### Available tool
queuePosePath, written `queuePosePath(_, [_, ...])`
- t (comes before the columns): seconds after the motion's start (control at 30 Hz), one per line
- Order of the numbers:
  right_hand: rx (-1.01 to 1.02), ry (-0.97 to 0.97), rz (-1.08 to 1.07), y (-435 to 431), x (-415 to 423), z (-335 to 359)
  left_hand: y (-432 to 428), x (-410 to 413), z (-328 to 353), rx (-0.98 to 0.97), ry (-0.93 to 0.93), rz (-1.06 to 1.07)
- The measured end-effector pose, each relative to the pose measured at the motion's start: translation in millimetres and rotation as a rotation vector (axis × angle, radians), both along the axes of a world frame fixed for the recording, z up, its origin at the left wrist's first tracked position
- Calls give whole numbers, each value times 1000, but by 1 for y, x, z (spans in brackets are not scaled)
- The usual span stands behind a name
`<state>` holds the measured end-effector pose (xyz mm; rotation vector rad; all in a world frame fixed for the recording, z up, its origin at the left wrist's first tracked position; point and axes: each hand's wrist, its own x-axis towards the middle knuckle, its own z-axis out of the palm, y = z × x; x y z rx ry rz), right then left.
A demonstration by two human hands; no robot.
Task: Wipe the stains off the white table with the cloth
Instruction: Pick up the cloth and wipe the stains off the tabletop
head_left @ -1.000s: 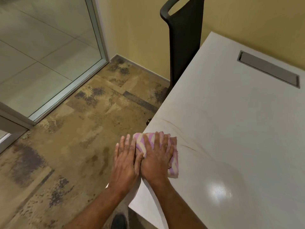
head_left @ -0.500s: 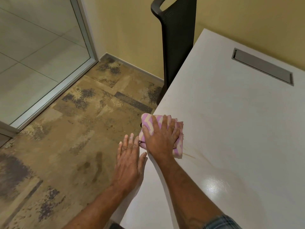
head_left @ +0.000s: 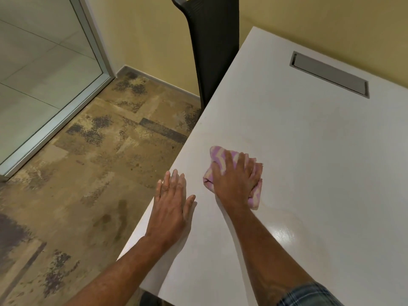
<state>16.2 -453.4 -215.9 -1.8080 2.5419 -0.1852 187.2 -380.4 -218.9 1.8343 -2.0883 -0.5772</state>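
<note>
Pressing my right hand (head_left: pixel 237 178) flat, fingers spread, on the pink-and-white cloth (head_left: pixel 217 154), which lies bunched on the white worktop (head_left: pixel 309 162) near its left edge; my left hand (head_left: pixel 171 205) rests flat on that edge, holding nothing.

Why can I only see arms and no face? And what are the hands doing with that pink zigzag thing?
The camera sits on the person's head and looks down, so you see only their two arms. This is the only view. The left hand lies flat at the edge of the white table. The right hand presses down on a pink and white cloth, the thing used for wiping. A grey metal flap is set into the tabletop, and a black chair stands beside the table.
</note>
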Motion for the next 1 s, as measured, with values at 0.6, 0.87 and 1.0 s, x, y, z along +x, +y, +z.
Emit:
queuePosePath(0.6, [178,-149,-262,135,-156,13,65,-74,2,-5,-46,-118])
queuePosePath(0.87, [188,-145,-267,209,-182,18,103,-104,6,28,-67,-155])
queuePosePath(1.0, [241,-117,-198,249,-187,11,118,-115,9,23,-53,-163])
